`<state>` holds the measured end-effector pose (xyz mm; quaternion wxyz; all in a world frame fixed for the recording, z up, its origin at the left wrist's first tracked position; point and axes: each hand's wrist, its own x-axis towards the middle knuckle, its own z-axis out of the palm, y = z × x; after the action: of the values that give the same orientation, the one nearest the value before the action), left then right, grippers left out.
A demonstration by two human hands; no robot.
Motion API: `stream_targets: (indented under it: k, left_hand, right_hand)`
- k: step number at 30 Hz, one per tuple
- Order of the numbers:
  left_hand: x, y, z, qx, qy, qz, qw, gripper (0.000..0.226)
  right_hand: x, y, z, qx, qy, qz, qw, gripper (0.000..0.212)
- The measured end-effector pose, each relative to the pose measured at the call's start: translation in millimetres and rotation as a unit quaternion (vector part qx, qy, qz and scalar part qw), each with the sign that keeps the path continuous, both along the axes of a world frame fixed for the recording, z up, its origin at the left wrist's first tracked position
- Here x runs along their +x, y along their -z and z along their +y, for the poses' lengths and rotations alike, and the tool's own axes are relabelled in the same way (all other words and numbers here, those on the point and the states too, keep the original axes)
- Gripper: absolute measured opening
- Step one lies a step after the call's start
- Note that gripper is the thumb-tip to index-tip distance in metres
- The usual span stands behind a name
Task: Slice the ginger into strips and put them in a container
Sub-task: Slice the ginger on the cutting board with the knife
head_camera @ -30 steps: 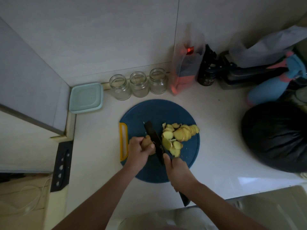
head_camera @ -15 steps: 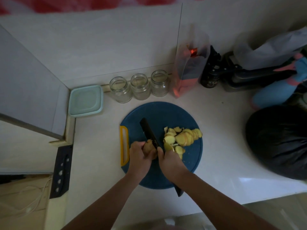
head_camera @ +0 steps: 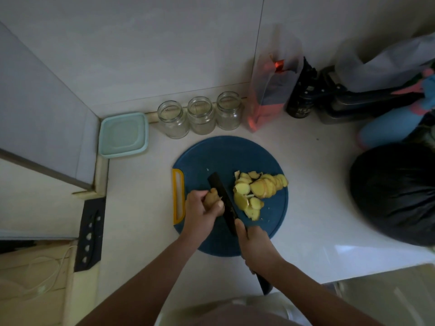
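A round blue cutting board [head_camera: 235,156] with a yellow handle lies on the white counter. My left hand [head_camera: 200,214] grips a small piece of ginger [head_camera: 211,196] on the board. My right hand [head_camera: 256,248] holds a black knife [head_camera: 222,196] by its handle, index finger along the spine, with the blade standing against the ginger's right side. A pile of yellow ginger slices [head_camera: 257,190] lies on the board to the right of the blade. A pale green lidded container [head_camera: 123,134] sits at the back left corner.
Three empty glass jars [head_camera: 200,115] line the back wall behind the board. A clear orange bag [head_camera: 270,90], a dark bottle [head_camera: 299,100] and a black bag [head_camera: 395,194] crowd the right side. A black knife sheath [head_camera: 90,234] lies at the counter's left edge.
The knife and my right hand have drawn back toward me along the ginger piece. The camera view has shifted slightly. My left hand keeps its grip on the ginger.
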<state>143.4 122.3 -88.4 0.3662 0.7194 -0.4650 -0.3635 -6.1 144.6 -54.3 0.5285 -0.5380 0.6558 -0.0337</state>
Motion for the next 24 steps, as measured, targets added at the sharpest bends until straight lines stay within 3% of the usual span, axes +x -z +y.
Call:
stream_targets:
  k: [7,10,18,24]
  left_hand:
    - [4.1,12.9,-1.4,0.008,0.006,-0.036,0.999,0.022]
    - [7.0,21.9,-0.5,0.036,0.008,-0.041,0.998,0.041]
    - [7.2,21.2,-1.7,0.042,0.012,-0.050,0.998,0.047]
    - [9.5,11.2,-6.7,0.006,0.049,-0.007,0.999,0.016]
  right_hand:
    - [13.5,0.7,-0.6,-0.034,0.016,0.011,0.999,0.054]
    - [18.7,2.3,-5.3,-0.028,0.018,0.005,0.999,0.053]
    - [23.5,5.5,-10.0,-0.022,0.013,0.009,1.000,0.053]
    - [37.4,-4.5,-40.1,-0.041,-0.006,0.000,0.999,0.043]
